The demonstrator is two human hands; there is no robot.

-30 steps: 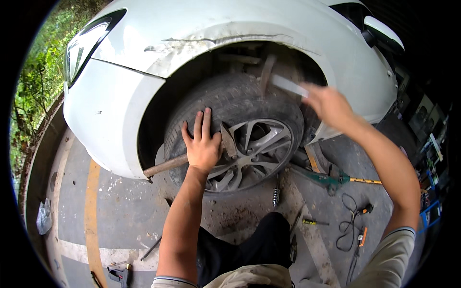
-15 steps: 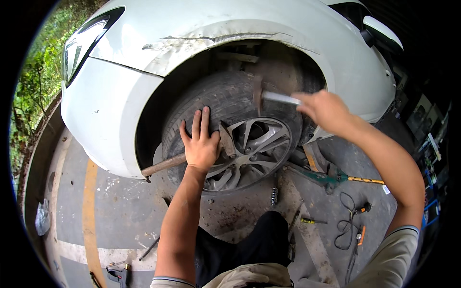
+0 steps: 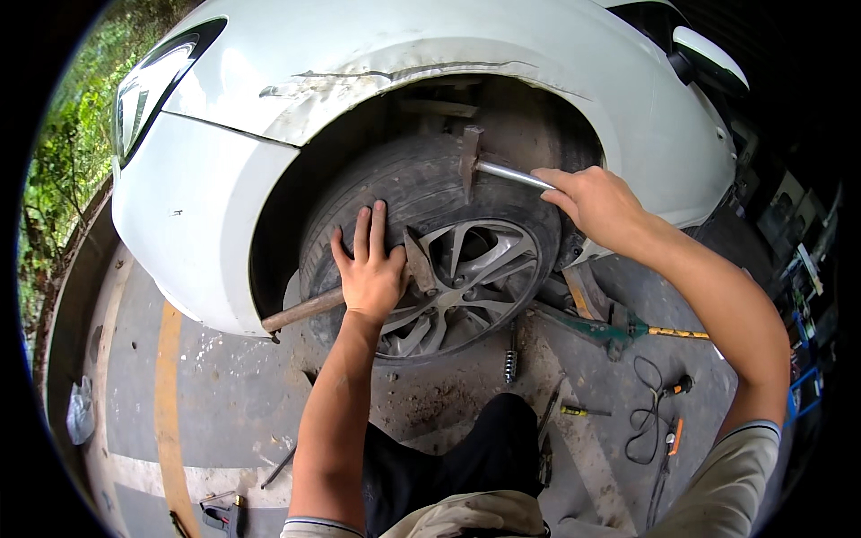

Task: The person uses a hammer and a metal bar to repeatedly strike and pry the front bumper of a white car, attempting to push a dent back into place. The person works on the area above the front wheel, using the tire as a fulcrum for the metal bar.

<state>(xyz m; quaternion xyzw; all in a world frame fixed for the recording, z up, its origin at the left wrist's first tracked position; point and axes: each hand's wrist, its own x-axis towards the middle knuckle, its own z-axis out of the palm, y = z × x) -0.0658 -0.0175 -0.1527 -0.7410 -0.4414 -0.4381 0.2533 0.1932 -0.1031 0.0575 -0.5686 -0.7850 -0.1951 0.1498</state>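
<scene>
— Reading from the left: what has your left hand (image 3: 371,283) got?
— Fingers spread on the tyre (image 3: 430,184), palm over the wooden-handled hammer (image 3: 305,309), whose head lies by the alloy rim (image 3: 448,300). Cannot tell whether you grip it.
— Changed?
— Your silver-handled hammer (image 3: 511,174): blurred a second ago, sharp now, head at the tyre's upper sidewall, contact unclear. Fingers of your right hand (image 3: 599,206) closed round its handle. Suggests a lull in your swing.
</scene>
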